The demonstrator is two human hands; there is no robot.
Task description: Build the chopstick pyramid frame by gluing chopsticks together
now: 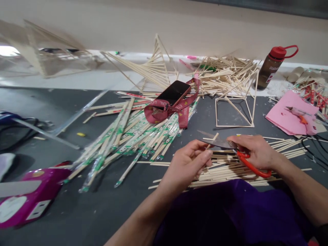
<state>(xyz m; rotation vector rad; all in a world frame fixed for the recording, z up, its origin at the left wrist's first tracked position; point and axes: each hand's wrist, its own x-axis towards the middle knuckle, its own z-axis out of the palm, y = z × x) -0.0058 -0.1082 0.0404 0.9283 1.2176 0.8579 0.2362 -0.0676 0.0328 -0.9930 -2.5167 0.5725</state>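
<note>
My right hand (256, 150) is closed on a pair of scissors (252, 166) with orange-red handles, its blades pointing left. In a pinch, my left hand (188, 160) holds a short piece of wooden stick (215, 137) by the scissor blades. Whether the blades touch the stick I cannot tell. Below both hands lie several loose wooden sticks (220, 173), side by side on the dark grey table. A small frame of glued sticks (235, 126) stands just beyond the scissors.
Wrapped chopsticks (120, 143) spread to the left, with a phone (174, 93) and pink lanyard (183, 116) on top. Behind are a stick model (156, 70), a stick heap (225, 77) and a bottle (270, 68). Pliers (298, 112) rest on pink paper (284, 116).
</note>
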